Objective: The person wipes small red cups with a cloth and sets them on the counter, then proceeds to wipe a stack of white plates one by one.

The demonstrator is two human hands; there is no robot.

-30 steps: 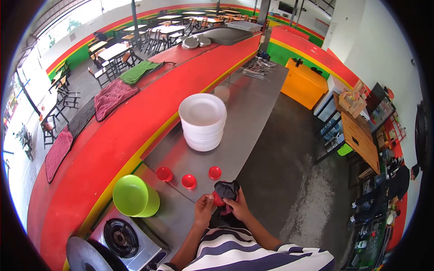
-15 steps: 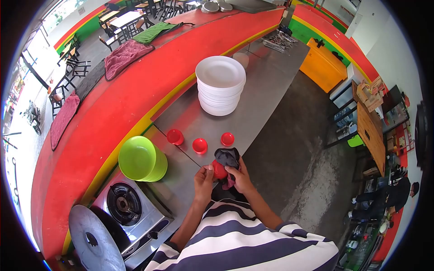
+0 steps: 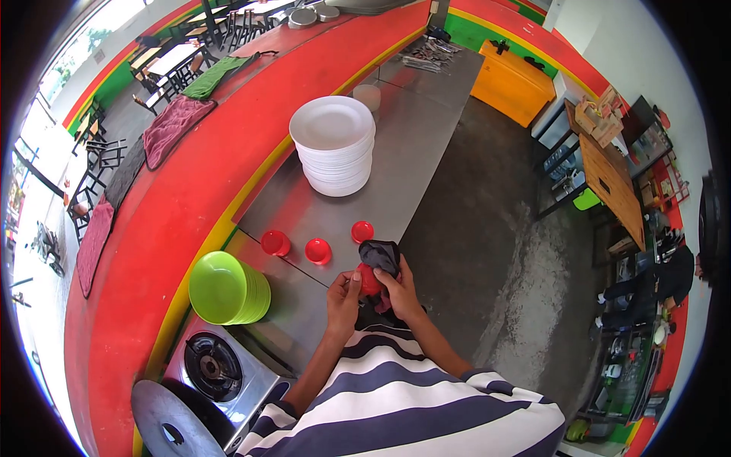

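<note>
In front of my body, my left hand (image 3: 344,300) pinches the side of a small red cup (image 3: 368,279). A dark cloth (image 3: 380,256) with a maroon part is in my right hand (image 3: 400,291), pressed against the same cup and partly covering it. Just beyond my hands, three more red cups stand apart on the metal counter: one on the left (image 3: 276,244), one in the middle (image 3: 318,251) and one on the right (image 3: 362,231). The cup's far side is hidden by the cloth and fingers.
A tall stack of white plates (image 3: 335,164) stands farther along the counter (image 3: 411,114), with cutlery (image 3: 431,55) at its far end. To my left are stacked green plates (image 3: 228,289) and a gas stove (image 3: 215,365). A red ledge (image 3: 198,183) borders the counter. A person (image 3: 670,286) is at far right.
The view has turned a little, so the counter and its things sit farther left in the picture. Both hands stay on the cup and cloth, with the fingers slightly shifted.
</note>
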